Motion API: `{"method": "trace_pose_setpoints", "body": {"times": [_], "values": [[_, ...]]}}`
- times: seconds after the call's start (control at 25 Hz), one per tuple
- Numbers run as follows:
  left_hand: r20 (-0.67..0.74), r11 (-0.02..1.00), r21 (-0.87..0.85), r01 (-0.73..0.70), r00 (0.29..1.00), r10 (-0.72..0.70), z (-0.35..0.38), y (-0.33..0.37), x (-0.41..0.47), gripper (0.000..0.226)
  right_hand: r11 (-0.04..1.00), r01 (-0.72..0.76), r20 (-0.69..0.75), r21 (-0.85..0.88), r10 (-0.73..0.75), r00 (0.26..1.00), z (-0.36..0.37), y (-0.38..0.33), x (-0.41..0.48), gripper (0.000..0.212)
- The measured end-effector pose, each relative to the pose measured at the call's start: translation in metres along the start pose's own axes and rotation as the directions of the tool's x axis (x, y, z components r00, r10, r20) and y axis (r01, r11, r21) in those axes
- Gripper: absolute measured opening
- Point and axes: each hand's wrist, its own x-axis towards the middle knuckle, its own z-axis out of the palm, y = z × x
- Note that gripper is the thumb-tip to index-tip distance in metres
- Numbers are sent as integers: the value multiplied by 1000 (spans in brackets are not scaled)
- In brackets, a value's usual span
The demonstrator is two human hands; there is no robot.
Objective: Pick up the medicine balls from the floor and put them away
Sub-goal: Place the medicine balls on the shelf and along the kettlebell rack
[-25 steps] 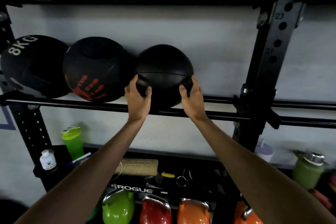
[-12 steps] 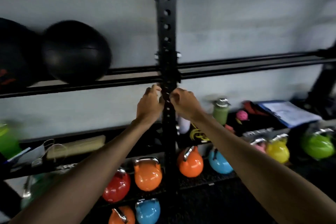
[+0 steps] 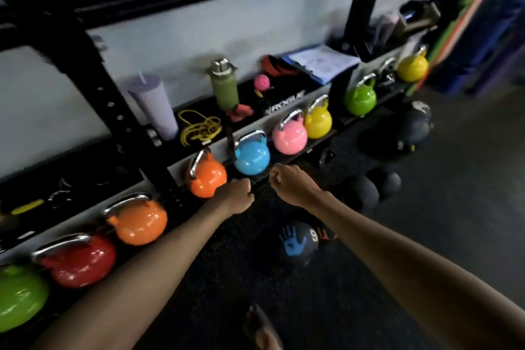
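Closest in, the tip of a foot [image 3: 261, 327] stands on the dark floor [image 3: 440, 236]. Two bare arms reach out over it.

A second ago both hands hold a black ball up on the high rail. Now that ball is out of sight, and the view is down low. So I think that ball is put away and it is time for the next one.

A little way ahead lies a dark ball with a blue handprint [image 3: 295, 244]. It is on the floor, under the right arm. It looks like the nearest one to grab.

Past it are the left hand [image 3: 237, 193] and the right hand [image 3: 287, 183]. They are side by side but not touching. The fingers of both are curled in like fists, and they hold nothing.

Farther to the right, more dark balls [image 3: 360, 193] sit on the floor, and a big one [image 3: 397, 133] lies beyond them. All of these are waiting to go up.

Behind the hands, an orange kettlebell [image 3: 207, 176] and a blue kettlebell [image 3: 251, 156] sit on the low shelf with others.
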Motion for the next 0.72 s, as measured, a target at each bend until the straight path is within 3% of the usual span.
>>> {"method": "trace_pose_setpoints", "body": {"times": [0.28, 0.72], "values": [[408, 999, 15, 44, 912, -46, 121, 23, 84, 41, 951, -309, 238, -18, 304, 923, 62, 108, 3, 29], [524, 987, -66, 144, 847, -88, 254, 46, 209, 34, 801, -599, 485, -19, 531, 695, 194, 266, 13, 32]]}}
